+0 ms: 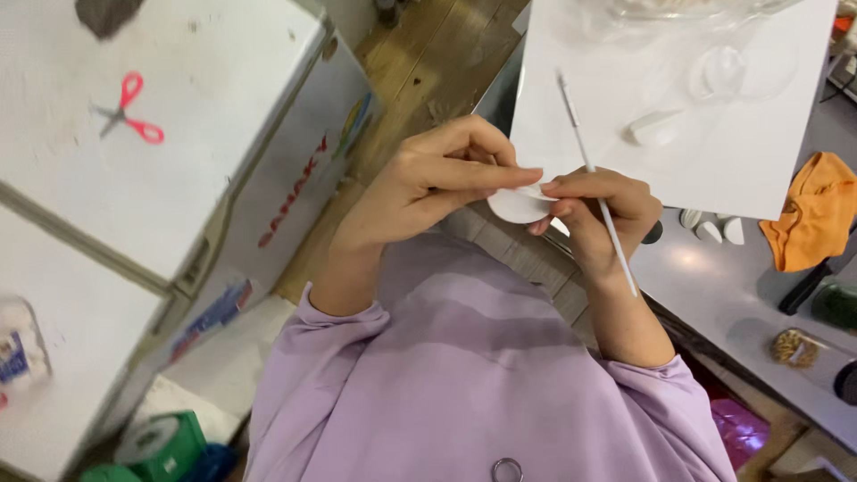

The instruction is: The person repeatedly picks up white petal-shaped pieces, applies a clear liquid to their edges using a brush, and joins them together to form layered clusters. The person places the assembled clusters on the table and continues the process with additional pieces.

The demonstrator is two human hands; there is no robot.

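While both hands meet just above the lap, the left hand [428,183] pinches a small white disc [520,205] between thumb and fingers, its grip clenched on the rim. The right hand [598,210] touches the disc's other side and grasps a thin white stick [594,174], which slants up over a white sheet [714,170] on the grey surface [714,277]. An orange cloth [817,219] lies at the sheet's right edge. Red-handled scissors [131,112] rest on the white chest freezer [161,134], well apart
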